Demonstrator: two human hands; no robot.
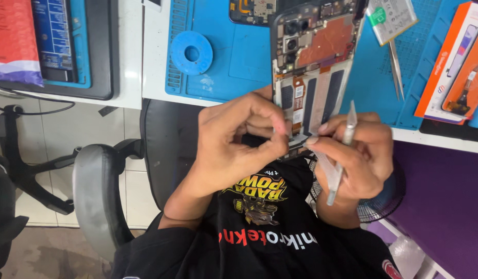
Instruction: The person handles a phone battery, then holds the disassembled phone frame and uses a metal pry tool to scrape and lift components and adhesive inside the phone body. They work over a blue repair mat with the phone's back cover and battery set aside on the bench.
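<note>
Surface: white workbench (155,62) carrying a blue repair mat (239,57). On the mat: a blue ring-shaped tape spool (191,52), steel tweezers (396,64), a small labelled packet (391,18) and, at the far right, an orange parts box (450,67). At the left, a dark tray (94,77) with a red-and-purple pouch (14,41).

Room: pale tiled floor (94,129), a black office chair (125,175), a purple surface (445,206) at the right, and a small fan (388,199) low beside it.

Item in hand: an opened smartphone (314,67), back cover off, copper shield and camera modules exposed, held upright over the mat edge in front of the black shirt.

Left hand (234,150): fingers curled together, thumb and fingertips pinching at the phone's lower edge.

Right hand (360,155): fingertips closed on a thin strip at the same lower edge, while the fingers also clasp a slim translucent pry tool (342,155), lying across the palm and pointing upward.
</note>
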